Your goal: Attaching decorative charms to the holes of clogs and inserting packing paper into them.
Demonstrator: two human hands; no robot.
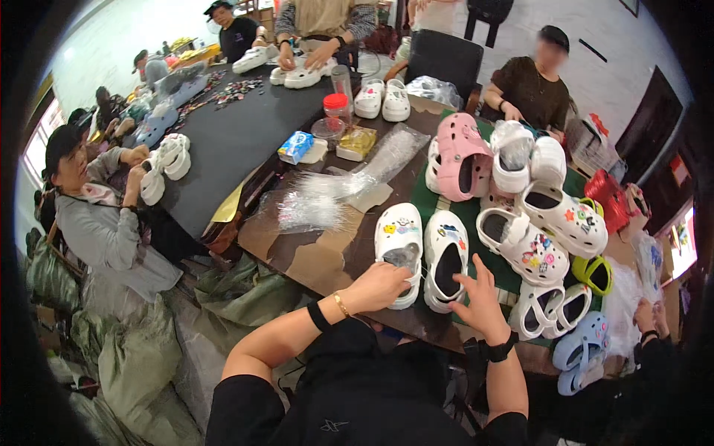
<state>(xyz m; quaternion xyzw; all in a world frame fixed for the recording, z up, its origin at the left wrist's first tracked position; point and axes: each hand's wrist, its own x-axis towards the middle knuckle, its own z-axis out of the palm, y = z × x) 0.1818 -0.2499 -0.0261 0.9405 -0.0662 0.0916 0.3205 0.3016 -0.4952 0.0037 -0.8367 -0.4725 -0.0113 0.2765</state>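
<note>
Reaching to the opening of the left-hand white clog (pixel 396 230), the left hand (pixel 381 287) has its fingers drawn together around the heel end, beside a wad of clear plastic in the opening; its fingertips are hidden, so I cannot tell what they are clamped on. The right hand (pixel 478 297) has its fingers apart, raised beside the heel of the right-hand white clog (pixel 445 245); whether a fingertip touches the rim I cannot tell.

Both clogs stand side by side near the close edge of the brown surface (pixel 364 245), toes pointing away from the wearer, with only a narrow gap between them. Left of them lies the freest stretch, running over torn brown paper (pixel 323 256) to the surface's corner. Farther back, bundled clear strips (pixel 320 199) limit that room, with a blue box (pixel 295 147) and a red-lidded jar (pixel 336 108) beyond.

Rightward, space is tight: a charm-covered white clog (pixel 539 256) stands near the right hand, within a heap topped by a pink clog (pixel 455 145). Blue clogs (pixel 584 342) sit at the near right edge. Across a gap on the left, a dark surface (pixel 223 141) has an open middle stretch.
</note>
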